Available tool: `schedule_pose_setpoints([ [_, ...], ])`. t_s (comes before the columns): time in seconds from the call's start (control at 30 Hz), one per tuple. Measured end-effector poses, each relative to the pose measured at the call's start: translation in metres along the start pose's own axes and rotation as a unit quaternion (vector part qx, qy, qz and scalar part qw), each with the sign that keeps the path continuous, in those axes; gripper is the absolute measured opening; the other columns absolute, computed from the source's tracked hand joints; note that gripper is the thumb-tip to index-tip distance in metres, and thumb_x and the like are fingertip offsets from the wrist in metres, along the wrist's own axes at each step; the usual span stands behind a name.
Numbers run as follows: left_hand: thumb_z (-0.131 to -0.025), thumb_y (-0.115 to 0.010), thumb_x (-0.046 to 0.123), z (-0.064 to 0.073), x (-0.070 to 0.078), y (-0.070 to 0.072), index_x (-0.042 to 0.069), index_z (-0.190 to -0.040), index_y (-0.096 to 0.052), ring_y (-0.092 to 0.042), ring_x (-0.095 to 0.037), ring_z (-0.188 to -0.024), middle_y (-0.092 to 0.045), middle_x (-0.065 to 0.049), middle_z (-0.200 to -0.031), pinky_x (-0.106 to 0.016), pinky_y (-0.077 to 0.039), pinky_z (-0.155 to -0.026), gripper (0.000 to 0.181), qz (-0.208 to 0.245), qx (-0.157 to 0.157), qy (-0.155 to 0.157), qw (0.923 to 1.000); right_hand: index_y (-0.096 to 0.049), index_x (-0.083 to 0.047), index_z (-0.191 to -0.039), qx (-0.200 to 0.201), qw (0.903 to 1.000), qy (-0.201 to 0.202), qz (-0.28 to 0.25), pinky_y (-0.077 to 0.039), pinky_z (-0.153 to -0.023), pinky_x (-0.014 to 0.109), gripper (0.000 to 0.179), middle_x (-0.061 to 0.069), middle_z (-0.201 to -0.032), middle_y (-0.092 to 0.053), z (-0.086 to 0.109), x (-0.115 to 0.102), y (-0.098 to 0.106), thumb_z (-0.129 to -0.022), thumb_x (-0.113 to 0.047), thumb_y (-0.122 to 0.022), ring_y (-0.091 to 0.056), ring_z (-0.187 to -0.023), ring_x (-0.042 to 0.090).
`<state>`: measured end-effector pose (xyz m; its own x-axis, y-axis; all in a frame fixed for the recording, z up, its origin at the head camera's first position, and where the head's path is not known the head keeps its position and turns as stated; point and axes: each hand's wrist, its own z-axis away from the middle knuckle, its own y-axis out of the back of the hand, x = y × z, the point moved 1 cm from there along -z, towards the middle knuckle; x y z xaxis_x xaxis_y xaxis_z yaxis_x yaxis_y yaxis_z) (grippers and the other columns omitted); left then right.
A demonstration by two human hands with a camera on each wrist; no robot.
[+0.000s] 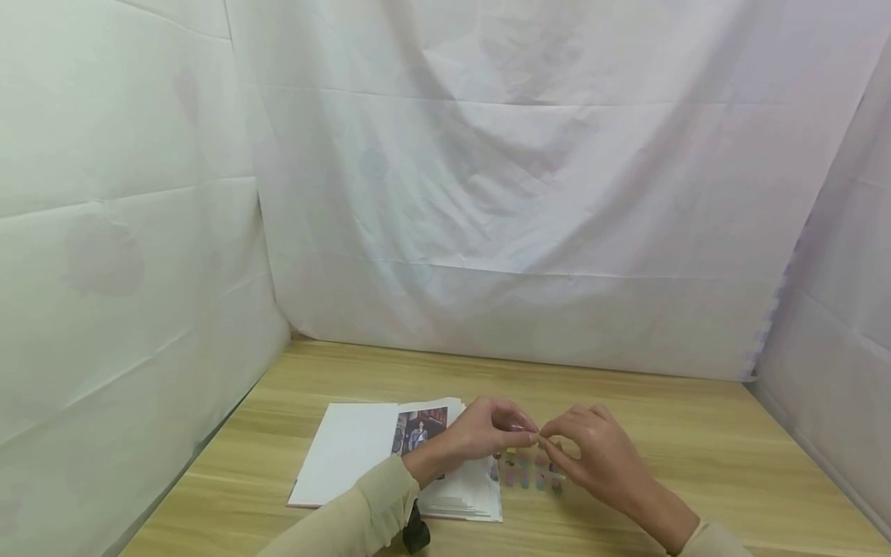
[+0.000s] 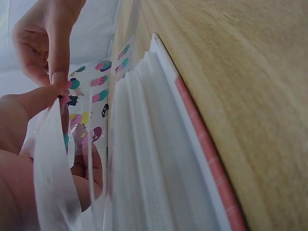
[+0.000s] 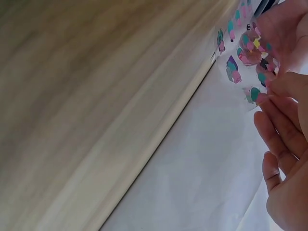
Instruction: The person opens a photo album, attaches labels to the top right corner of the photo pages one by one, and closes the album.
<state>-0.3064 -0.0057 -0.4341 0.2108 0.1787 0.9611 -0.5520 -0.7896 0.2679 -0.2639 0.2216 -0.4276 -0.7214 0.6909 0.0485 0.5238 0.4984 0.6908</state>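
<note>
A clear sticker sheet with rows of pink, teal and purple figures is held up at the album's right side. My left hand grips it, thumb on the near face and fingers behind, visible through the film. My right hand pinches the sheet's edge, its thumb and forefinger meeting the left thumb tip. In the right wrist view, the sheet hangs from these fingertips, and the other right fingers are bent loosely. Whether a single sticker is between the fingertips I cannot tell.
An open photo album with thick white pages lies left of the hands, a printed photo of a person on its right page. A black object is below the left sleeve. White cloth encloses the wooden table.
</note>
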Motion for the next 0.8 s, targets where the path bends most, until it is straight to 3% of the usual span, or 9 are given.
schedule_pose_setpoints([
  [0.2,-0.098,-0.082,0.027,-0.0005,-0.0004,-0.0001,0.021,-0.105,-0.081,-0.075,-0.01,-0.092,-0.083,0.008,-0.099,-0.028,-0.055,-0.07,0.009,-0.004,0.001,0.0,1.0,-0.081,-0.026,-0.092,-0.006,1.0,-0.004,-0.003,-0.044,-0.076,0.022,0.024,-0.019,-0.09,-0.078,0.0002,-0.0016,-0.0004,-0.076,-0.016,-0.096,-0.066,-0.082,0.003],
  [0.53,-0.101,-0.079,0.023,0.0015,0.0001,0.0011,0.018,-0.108,-0.081,-0.078,-0.02,-0.094,-0.083,-0.001,-0.099,-0.029,-0.055,-0.071,0.009,0.01,-0.001,0.0,1.0,-0.082,-0.025,-0.093,-0.011,0.9999,-0.006,-0.004,-0.045,-0.074,0.024,0.02,-0.018,-0.091,-0.079,-0.0007,-0.0018,0.0007,-0.079,-0.017,-0.094,-0.068,-0.085,0.001],
  [0.8,-0.1,-0.079,0.025,0.0018,0.0019,0.0004,0.019,-0.109,-0.081,-0.071,-0.009,-0.093,-0.08,0.001,-0.103,-0.028,-0.055,-0.077,0.011,-0.014,0.0,0.002,0.9999,-0.083,-0.025,-0.091,-0.005,1.0,-0.004,-0.007,-0.043,-0.073,0.022,0.02,-0.018,-0.09,-0.08,-0.0003,0.0,0.0013,-0.076,-0.018,-0.095,-0.069,-0.081,0.002],
])
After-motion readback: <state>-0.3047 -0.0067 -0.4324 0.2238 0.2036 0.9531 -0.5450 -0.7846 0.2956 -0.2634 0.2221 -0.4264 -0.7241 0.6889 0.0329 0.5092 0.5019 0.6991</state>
